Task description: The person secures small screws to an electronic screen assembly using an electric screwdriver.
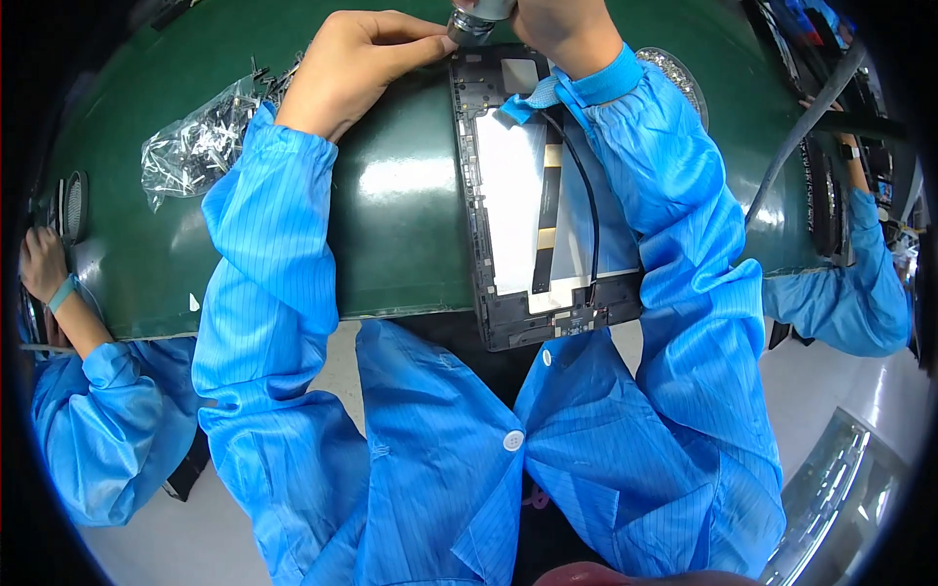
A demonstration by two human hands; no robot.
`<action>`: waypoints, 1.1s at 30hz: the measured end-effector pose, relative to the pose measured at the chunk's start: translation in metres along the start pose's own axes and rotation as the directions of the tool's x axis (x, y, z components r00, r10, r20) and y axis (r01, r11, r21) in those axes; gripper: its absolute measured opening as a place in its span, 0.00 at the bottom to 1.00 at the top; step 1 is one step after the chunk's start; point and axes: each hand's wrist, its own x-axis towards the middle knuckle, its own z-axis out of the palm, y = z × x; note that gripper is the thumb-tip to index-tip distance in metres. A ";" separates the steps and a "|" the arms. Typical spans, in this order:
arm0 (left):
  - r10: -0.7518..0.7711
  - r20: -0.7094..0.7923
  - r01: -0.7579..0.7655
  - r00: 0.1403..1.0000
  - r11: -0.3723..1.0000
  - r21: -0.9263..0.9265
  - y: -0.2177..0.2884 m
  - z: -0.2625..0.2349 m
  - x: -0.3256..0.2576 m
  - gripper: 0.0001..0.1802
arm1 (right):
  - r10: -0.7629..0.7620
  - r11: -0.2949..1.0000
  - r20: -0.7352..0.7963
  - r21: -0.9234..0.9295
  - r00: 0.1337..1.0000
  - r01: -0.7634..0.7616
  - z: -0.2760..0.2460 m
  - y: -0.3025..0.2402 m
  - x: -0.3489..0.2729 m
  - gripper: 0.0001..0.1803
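At the top edge, my right hand (562, 34) is wrapped around a grey and silver cylindrical tool (472, 24); part of the hand is cut off by the frame. Thumb and fingers of my left hand (366, 59) are pinched together beside the tool's metal end, and whatever lies between them is hidden. Below both hands lies a black opened tablet (489, 283) with silver panels and a dark ribbon strip inside. Its near end reaches past the table edge. A blue wrist strap (606, 76) circles my right wrist, and a black cable (591, 195) runs over the tablet.
A clear plastic bag (200, 146) of small metal parts sits left on the green table (401, 244), with loose dark parts behind it. Partly behind my right sleeve is a round dish (679, 73) of small pieces. Co-workers' arms show at left (83, 313) and right (860, 215).
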 end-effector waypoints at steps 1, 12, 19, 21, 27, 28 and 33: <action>0.024 -0.013 -0.024 1.000 1.000 0.002 -0.011 -0.002 0.004 0.13 | 0.003 1.000 0.001 -0.007 1.000 -0.003 0.000 0.000 0.000 0.10; 0.118 0.019 -0.119 0.993 0.992 0.032 0.001 0.001 -0.001 0.12 | 0.019 0.999 -0.003 -0.028 1.000 -0.019 0.002 0.000 -0.001 0.10; 0.148 0.001 -0.148 0.989 0.986 0.076 -0.017 -0.005 0.004 0.12 | 0.007 0.999 -0.017 -0.046 1.000 -0.008 0.004 0.001 -0.001 0.11; 0.137 0.000 -0.136 0.991 0.989 0.065 -0.017 -0.004 0.004 0.12 | 0.010 0.999 -0.015 -0.048 1.000 -0.011 0.004 0.001 -0.001 0.11; 0.112 -0.028 -0.109 0.993 0.988 0.112 -0.020 -0.004 0.005 0.13 | 0.022 0.998 -0.020 -0.060 1.000 -0.023 0.006 -0.001 -0.002 0.11; 0.112 -0.023 -0.109 0.993 0.988 0.113 -0.020 -0.005 0.005 0.13 | 0.019 0.998 -0.017 -0.065 1.000 -0.020 0.006 -0.001 -0.002 0.11; 0.117 -0.018 -0.114 0.993 0.989 0.098 -0.022 -0.006 0.006 0.13 | 0.008 0.998 0.002 -0.067 1.000 -0.007 0.005 0.000 0.000 0.11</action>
